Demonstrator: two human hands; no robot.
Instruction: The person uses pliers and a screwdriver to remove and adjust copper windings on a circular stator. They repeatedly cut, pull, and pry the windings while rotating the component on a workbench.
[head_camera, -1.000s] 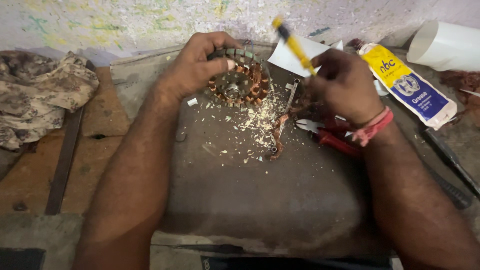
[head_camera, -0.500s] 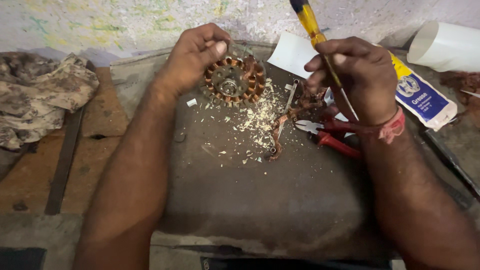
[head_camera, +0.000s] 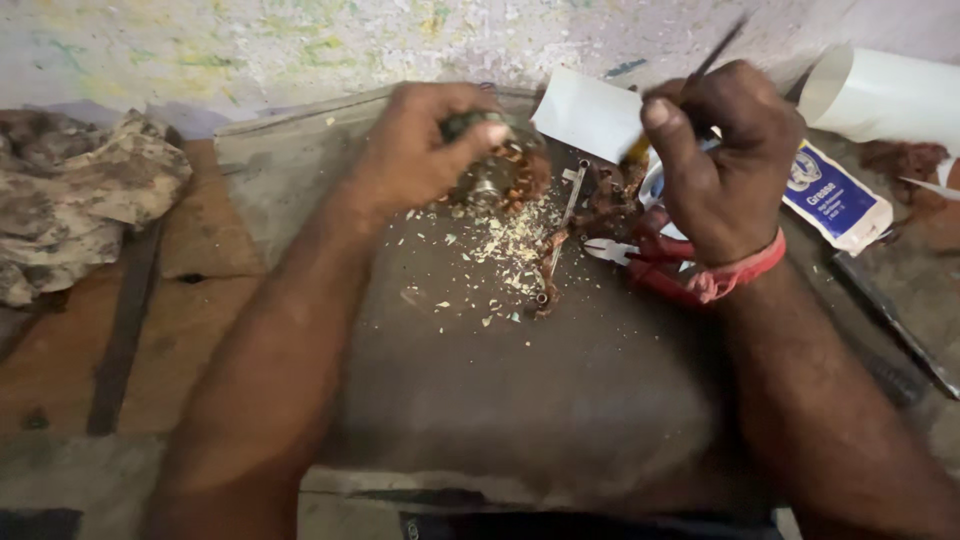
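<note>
My left hand (head_camera: 425, 150) grips a round motor stator (head_camera: 500, 170) with copper windings, tilted on its edge on a dark metal plate (head_camera: 500, 400). My right hand (head_camera: 725, 165), a red thread around its wrist, holds a yellow-handled screwdriver (head_camera: 700, 75); its dark shaft sticks up past my fingers and the yellow handle points down toward the stator. Pale scraps and shavings (head_camera: 510, 250) lie scattered on the plate below the stator.
Red-handled pliers (head_camera: 650, 262) lie under my right wrist. A white paper sheet (head_camera: 585, 115), a rolled white sheet (head_camera: 890, 95) and a white and blue packet (head_camera: 835, 195) sit at the back right. A crumpled cloth (head_camera: 80, 200) and a metal bar (head_camera: 125, 320) lie left.
My left hand has turned the stator from lying flat to standing on edge. My right hand has flipped the screwdriver round, so the shaft now points up, and has moved closer to the stator.
</note>
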